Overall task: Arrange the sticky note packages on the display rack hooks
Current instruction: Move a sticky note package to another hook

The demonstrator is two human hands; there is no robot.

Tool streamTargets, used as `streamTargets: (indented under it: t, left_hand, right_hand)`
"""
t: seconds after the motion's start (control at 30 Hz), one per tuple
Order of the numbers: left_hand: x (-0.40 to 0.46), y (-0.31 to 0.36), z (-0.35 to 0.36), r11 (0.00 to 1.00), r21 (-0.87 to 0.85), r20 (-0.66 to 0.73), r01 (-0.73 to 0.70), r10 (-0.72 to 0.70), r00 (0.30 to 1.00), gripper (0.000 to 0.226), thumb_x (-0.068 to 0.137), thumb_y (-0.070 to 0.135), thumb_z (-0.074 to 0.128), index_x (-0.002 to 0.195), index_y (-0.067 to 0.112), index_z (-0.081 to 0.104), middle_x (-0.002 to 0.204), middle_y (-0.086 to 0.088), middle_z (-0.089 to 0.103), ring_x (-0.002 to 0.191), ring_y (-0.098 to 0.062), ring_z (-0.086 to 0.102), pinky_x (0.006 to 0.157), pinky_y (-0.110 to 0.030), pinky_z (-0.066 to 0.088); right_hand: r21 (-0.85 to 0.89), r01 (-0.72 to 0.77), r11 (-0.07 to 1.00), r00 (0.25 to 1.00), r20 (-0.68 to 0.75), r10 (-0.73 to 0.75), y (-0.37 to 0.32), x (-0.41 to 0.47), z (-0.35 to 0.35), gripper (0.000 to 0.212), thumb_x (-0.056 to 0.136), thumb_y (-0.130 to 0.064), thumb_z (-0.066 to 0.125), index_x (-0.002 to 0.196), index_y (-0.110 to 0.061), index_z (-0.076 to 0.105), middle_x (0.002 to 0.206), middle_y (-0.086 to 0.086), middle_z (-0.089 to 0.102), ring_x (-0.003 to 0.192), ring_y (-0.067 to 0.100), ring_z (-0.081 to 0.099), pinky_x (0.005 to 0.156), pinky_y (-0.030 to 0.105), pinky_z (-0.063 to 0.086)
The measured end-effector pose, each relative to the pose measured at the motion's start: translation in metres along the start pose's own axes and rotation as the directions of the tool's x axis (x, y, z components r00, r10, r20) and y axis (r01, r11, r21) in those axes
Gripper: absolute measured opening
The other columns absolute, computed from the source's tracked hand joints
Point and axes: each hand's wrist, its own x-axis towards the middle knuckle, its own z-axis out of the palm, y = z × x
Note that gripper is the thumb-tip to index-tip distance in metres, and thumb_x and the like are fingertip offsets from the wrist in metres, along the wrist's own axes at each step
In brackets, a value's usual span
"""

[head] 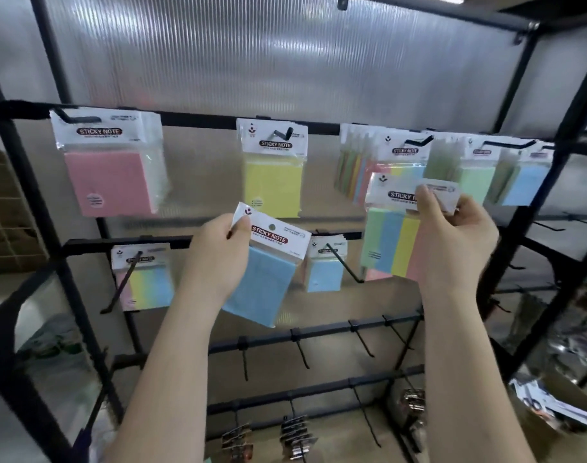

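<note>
Left hand [218,252] pinching the top left corner of a blue sticky note package [268,272], thumb and fingers curled on its white header card, holding it tilted in front of the black display rack [34,202], between the middle rail and the lower rows of bare hooks. Right hand [452,228] gripping the header of a striped package [394,242] in green, blue, yellow and pink, raising it just below the upper rail, overlapping the packages hanging there. Hanging on the upper rail, from left to right: a pink package [108,175] on an angled hook, a yellow package [273,182], then a crowded cluster of multicoloured packages [362,168], a green package [475,182] and a light blue package [529,182] near the rack's right post. Hanging on the middle rail: a pastel striped package [145,282] at left, and a small blue package [325,269] just right of the left hand's package, with a long hook [345,265] jutting forward beside it. Showing at bottom, blurred: metal clips [295,436] hanging on the lowest hooks. Standing behind everything: a ribbed translucent panel [285,55].
</note>
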Motion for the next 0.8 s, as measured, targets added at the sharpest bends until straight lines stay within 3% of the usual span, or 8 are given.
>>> streamTargets:
  t: [0.1,0.2,0.33,0.47,0.6,0.73,0.8]
  left_hand:
    - [-0.013,0.008,0.019,0.999,-0.024,-0.045,0.025,-0.026,0.999,0.037,0.099,0.033,0.038,0.08,0.009,0.059,0.072,0.003,0.065,0.061,-0.013,0.051,0.054,-0.029,0.034]
    - [-0.028,0.015,0.04,0.997,-0.058,-0.072,0.057,-0.061,0.996,0.038,0.099,0.031,0.04,0.067,0.011,0.047,0.048,0.012,0.049,0.05,-0.01,0.041,0.05,-0.026,0.029]
    - [-0.04,0.025,0.055,0.995,-0.064,-0.099,0.077,-0.083,0.992,0.038,0.098,0.03,0.04,0.077,-0.001,0.046,0.056,0.005,0.042,0.054,-0.012,0.035,0.055,-0.028,0.027]
    - [-0.042,0.034,0.059,0.996,-0.045,-0.138,0.079,-0.085,0.987,0.039,0.098,0.03,0.04,0.083,-0.006,0.046,0.06,0.0,0.041,0.056,-0.014,0.034,0.056,-0.028,0.027]
    - [-0.04,0.035,0.057,0.996,-0.024,-0.136,0.084,-0.087,0.987,0.039,0.099,0.03,0.039,0.086,-0.005,0.052,0.062,0.001,0.051,0.056,-0.013,0.039,0.055,-0.028,0.03]
    - [-0.035,0.032,0.051,0.997,-0.014,-0.129,0.078,-0.08,0.989,0.041,0.099,0.031,0.038,0.095,-0.006,0.055,0.082,-0.02,0.062,0.065,-0.017,0.045,0.059,-0.029,0.032]
    - [-0.033,0.03,0.049,0.997,-0.014,-0.12,0.075,-0.076,0.99,0.041,0.099,0.031,0.037,0.094,-0.005,0.056,0.091,-0.019,0.065,0.067,-0.018,0.047,0.06,-0.029,0.033]
  right_hand:
    - [0.084,0.033,0.996,0.997,0.068,-0.039,-0.002,0.028,-0.006,0.019,0.084,-0.017,0.069,0.067,-0.018,0.059,0.063,-0.013,0.063,0.066,0.009,0.059,0.068,0.028,0.051]
    - [0.134,0.069,0.989,0.992,0.098,-0.082,-0.008,0.056,-0.007,0.027,0.084,-0.017,0.068,0.061,-0.022,0.054,0.057,-0.017,0.056,0.061,0.006,0.053,0.064,0.023,0.047]
    - [0.091,0.064,0.994,0.987,0.144,-0.076,-0.009,0.084,-0.001,0.032,0.083,-0.019,0.066,0.059,-0.018,0.046,0.056,-0.01,0.046,0.055,0.005,0.041,0.058,0.021,0.037]
    - [0.087,-0.031,0.996,0.984,0.179,0.015,0.001,0.101,0.009,0.036,0.084,-0.021,0.066,0.069,0.005,0.046,0.069,0.01,0.038,0.066,0.018,0.035,0.062,0.029,0.031]
    - [0.005,-0.046,0.999,0.979,0.201,0.044,0.011,0.103,0.014,0.046,0.086,-0.019,0.065,0.059,-0.017,0.028,0.056,-0.005,0.026,0.05,0.008,0.021,0.047,0.02,0.021]
    - [-0.024,-0.042,0.999,0.989,0.142,0.046,0.018,0.101,0.024,0.052,0.087,-0.02,0.063,0.057,-0.022,0.02,0.053,-0.008,0.019,0.046,0.005,0.016,0.045,0.019,0.015]
    - [-0.04,-0.031,0.999,0.993,0.111,0.036,0.022,0.101,0.029,0.052,0.087,-0.022,0.063,0.058,-0.022,0.02,0.054,-0.008,0.019,0.049,0.006,0.016,0.047,0.021,0.016]
